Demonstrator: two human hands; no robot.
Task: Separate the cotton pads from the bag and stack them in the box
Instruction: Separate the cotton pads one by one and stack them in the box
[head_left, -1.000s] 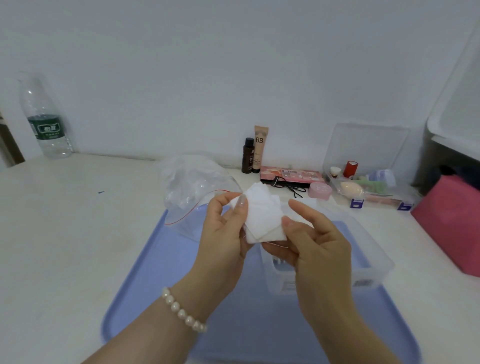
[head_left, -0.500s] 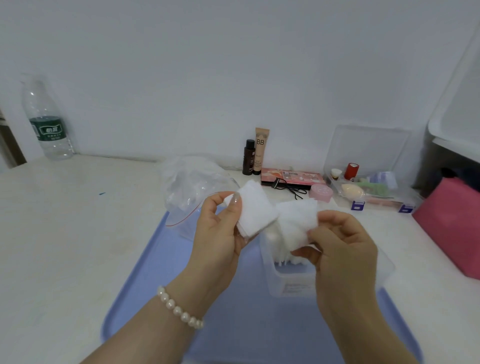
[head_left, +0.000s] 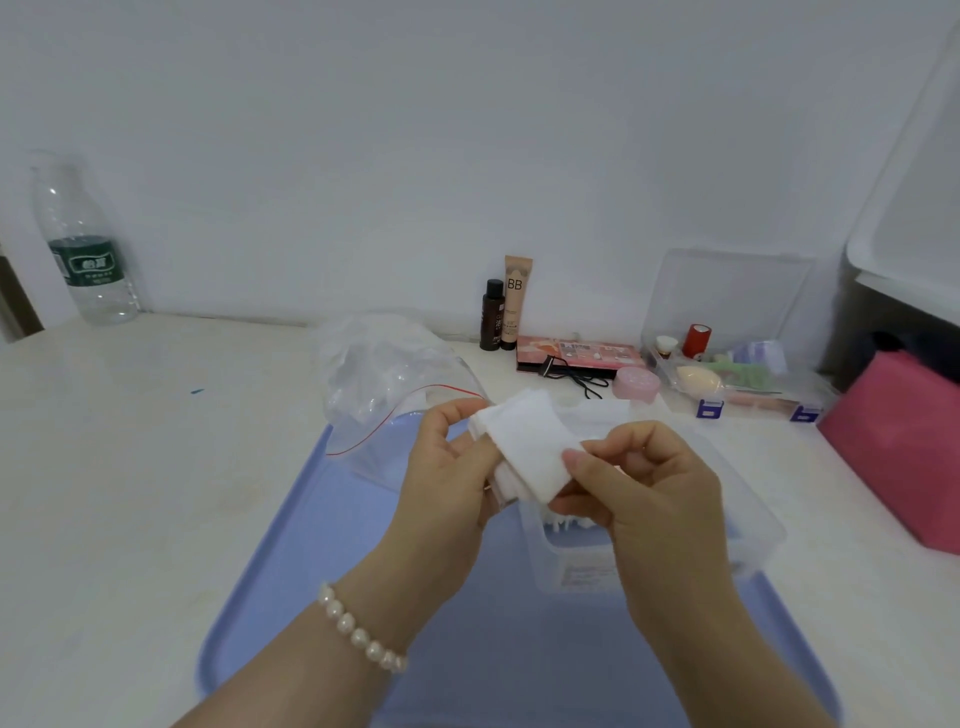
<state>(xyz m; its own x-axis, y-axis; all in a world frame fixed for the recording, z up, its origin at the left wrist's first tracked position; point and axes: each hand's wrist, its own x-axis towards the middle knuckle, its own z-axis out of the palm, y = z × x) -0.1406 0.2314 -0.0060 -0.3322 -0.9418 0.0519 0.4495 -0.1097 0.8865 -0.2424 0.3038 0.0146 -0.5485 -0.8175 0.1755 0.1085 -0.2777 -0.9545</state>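
A small stack of white square cotton pads (head_left: 524, 447) is held above the blue tray (head_left: 311, 561). My left hand (head_left: 447, 488), with a pearl bracelet on its wrist, grips the stack's left side. My right hand (head_left: 649, 488) pinches the lower right corner of the top pad between thumb and forefinger. Just below them stands the clear plastic box (head_left: 582, 566) on the tray, with white pads inside, partly hidden by my right hand. The clear zip bag (head_left: 384, 379) with a red seal line lies behind my left hand at the tray's far edge.
A water bottle (head_left: 83, 244) stands far left by the wall. Behind the tray are a dark small bottle (head_left: 492, 315), a BB tube (head_left: 517, 301), a pink palette (head_left: 576, 353), a pink jar (head_left: 636, 383) and an open clear organiser (head_left: 727, 374). A pink bag (head_left: 904, 447) sits at right.
My right hand carried a pad off toward the box, then came back and now pinches the top pad of the stack. The left hand has held the stack nearly still.
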